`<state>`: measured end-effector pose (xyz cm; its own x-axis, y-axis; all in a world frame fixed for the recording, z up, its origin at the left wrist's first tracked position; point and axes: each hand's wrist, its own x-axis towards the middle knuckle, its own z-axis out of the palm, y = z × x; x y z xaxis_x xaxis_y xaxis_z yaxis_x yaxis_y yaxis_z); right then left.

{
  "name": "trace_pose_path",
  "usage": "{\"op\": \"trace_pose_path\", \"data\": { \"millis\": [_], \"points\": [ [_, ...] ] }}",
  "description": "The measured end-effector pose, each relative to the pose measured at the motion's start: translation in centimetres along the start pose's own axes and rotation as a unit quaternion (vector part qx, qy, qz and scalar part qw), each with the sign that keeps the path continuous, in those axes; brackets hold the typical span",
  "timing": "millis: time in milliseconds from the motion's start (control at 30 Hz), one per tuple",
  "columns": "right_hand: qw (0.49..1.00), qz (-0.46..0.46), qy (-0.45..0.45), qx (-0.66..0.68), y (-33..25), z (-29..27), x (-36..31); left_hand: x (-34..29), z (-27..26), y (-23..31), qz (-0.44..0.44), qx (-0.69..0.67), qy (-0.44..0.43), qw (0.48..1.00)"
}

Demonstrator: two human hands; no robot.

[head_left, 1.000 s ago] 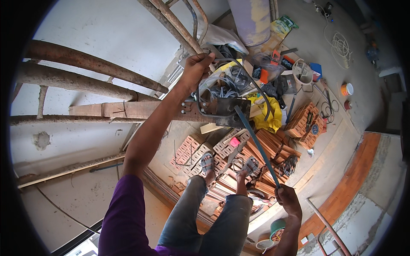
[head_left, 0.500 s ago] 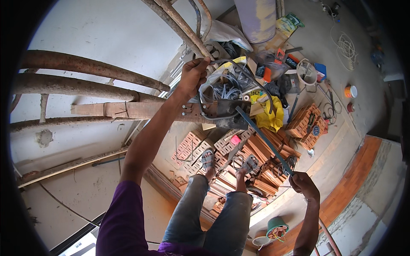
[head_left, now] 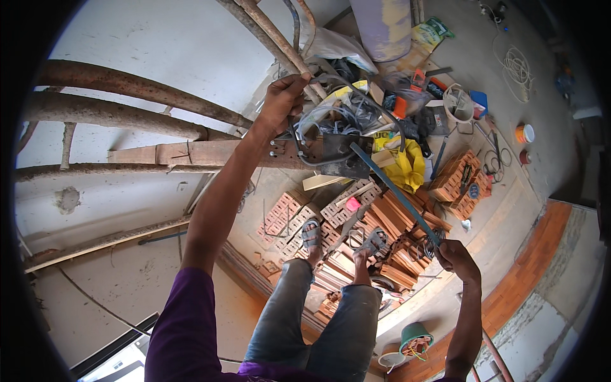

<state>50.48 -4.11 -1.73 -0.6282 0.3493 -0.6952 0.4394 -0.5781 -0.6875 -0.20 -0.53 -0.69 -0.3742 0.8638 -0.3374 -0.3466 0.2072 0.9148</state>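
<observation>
My left hand, raised at the upper middle, is closed around a bent dark metal rod. The rod curves away to the right, and another stretch of it drops to a wooden plank. That plank carries several bolts and has a black metal plate at its right end. Lower right, my right hand grips the near end of a long blue-grey metal bar. The bar slants up to the left, its far end over the plate's right edge. Whether that end touches the rod cannot be told.
Rusty poles fill the left side. Below, sandalled feet stand among perforated bricks and stacked reddish tiles. Beyond lie a yellow bag, a white bucket and coiled cable. A green bucket stands lower right.
The whole view has shifted, so the plank and plate appear slightly higher. Both hands keep their grips on the rod and the bar. The bar still lies at nearly the same slant.
</observation>
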Motion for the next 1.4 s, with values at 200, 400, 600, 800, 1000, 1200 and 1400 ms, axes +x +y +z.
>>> {"op": "trace_pose_path", "data": {
  "millis": [200, 400, 600, 800, 1000, 1200, 1400],
  "points": [
    [0.999, -0.038, 0.015, -0.011, 2.6, 1.0, 0.2, -0.7, -0.3, -0.7, 0.023, -0.015, 0.022, 0.999],
    [0.997, -0.021, 0.051, 0.045, 5.3, 7.8, -0.5, -0.2, 0.6, -0.2, 0.042, -0.033, -0.011, 0.999],
    [0.995, -0.011, 0.099, 0.000, 6.3, 9.4, -1.2, 0.7, 0.5, -0.9, 0.060, -0.027, -0.019, 0.998],
    [0.990, -0.048, 0.131, 0.035, 6.5, 12.0, -1.5, 0.8, 0.2, -1.5, 0.074, -0.032, -0.026, 0.996],
    [0.978, -0.042, 0.162, 0.124, 8.9, 17.0, -1.2, 0.6, 0.7, -1.4, 0.074, -0.046, -0.019, 0.996],
    [0.983, -0.062, 0.169, 0.035, 8.6, 16.0, -0.9, 1.5, 0.4, -1.2, 0.044, -0.020, -0.015, 0.999],
    [0.991, -0.039, 0.125, -0.030, 5.3, 10.3, -1.7, 0.8, 0.8, -0.6, -0.002, -0.023, 0.016, 1.000]
  ]
}}
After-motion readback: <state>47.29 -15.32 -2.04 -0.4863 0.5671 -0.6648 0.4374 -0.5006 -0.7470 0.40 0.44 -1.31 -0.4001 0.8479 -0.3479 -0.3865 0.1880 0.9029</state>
